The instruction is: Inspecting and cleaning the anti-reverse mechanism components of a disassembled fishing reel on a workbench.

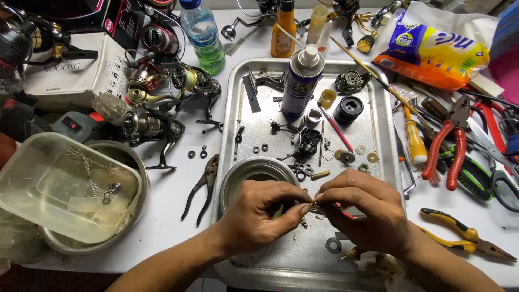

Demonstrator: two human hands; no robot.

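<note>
Two bare hands are meeting over a metal tray [378, 108], pinching a tiny part between their fingertips.

The left hand [259, 213] and the right hand [362, 213] are coming together near the tray's front middle, each grip clenching thumb against forefinger on a small part [312, 204] that is too small to identify. A round metal bowl [238, 173] is sitting just behind the left hand, inside the tray. Washers [357, 150] and other loose bits are lying scattered on the tray beyond the hands, with a spray can [300, 81] standing upright near the tray's far edge. Off the tray on the white surface [178, 216], dark pliers [203, 186] are lying to the left, red-handled pliers [448, 146] to the right, and fishing reels [157, 127] are crowding the far left.
</note>
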